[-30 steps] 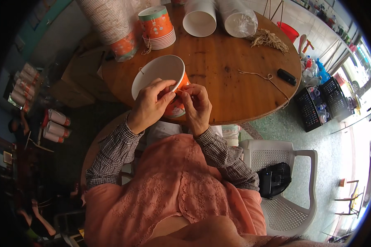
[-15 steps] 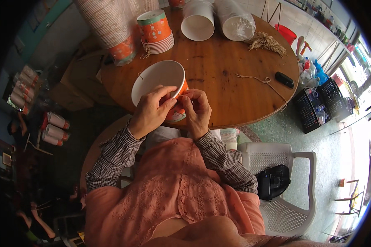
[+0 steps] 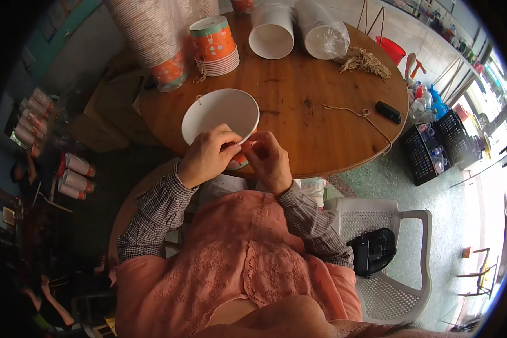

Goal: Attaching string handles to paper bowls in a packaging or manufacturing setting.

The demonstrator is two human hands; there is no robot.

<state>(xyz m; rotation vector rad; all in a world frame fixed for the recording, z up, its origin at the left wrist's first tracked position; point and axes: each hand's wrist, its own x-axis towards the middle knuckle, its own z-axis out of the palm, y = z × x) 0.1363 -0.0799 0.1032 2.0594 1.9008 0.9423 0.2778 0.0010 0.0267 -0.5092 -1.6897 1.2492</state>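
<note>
A large paper bucket [image 3: 222, 108], white inside and orange-printed outside, is tilted toward me at the table's near edge. My left hand [image 3: 209, 156] is closed on its near rim, thumb outside and fingers reaching over the edge. Close beside it, my right hand [image 3: 270, 163] pinches at the outside of the same rim, its fingertips touching the bucket. Whatever lies between those fingertips is too small or hidden to make out. On the bucket's far rim a short loop of twine [image 3: 199, 99] shows.
The round wooden table [image 3: 298, 124] also bears a stack of orange buckets [image 3: 215, 48], a tall wrapped stack [image 3: 169, 70], white buckets [image 3: 271, 40], a twine bundle [image 3: 367, 62], a loose twine length [image 3: 365, 113] and a black object [image 3: 388, 112]. A plastic chair [image 3: 418, 248] stands at right.
The bucket has tipped so its opening faces up more and less orange side shows. My right hand has turned and shifted slightly toward me; the pale strand seen at its fingertips is now hidden.
</note>
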